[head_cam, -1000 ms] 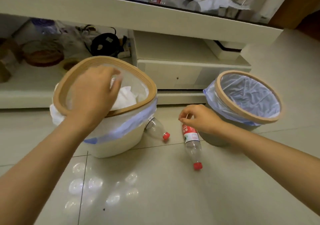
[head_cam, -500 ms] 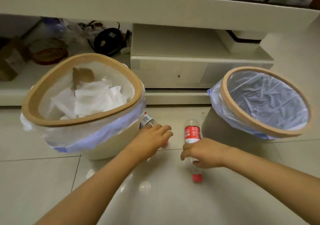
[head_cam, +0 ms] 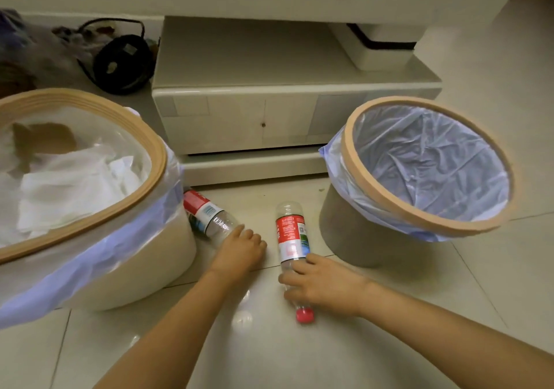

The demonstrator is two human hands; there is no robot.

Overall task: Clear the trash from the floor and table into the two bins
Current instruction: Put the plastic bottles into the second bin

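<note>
Two clear plastic bottles with red labels lie on the tiled floor between two bins. My left hand is curled round the neck end of the left bottle, which lies against the left bin. My right hand grips the right bottle near its neck, and its red cap shows below my fingers. The left bin has a wooden rim and holds white paper and a brown scrap. The right bin has a wooden rim and a bare bluish liner.
A cream low table with a drawer unit stands right behind the bins. On its lower shelf at the left sit a black round device with a cable and some clutter. Glossy floor tiles stretch toward me and to the right.
My left hand left the left bin and came down onto the left bottle. My right hand slid along the right bottle toward its cap. The camera dropped closer to the floor.
</note>
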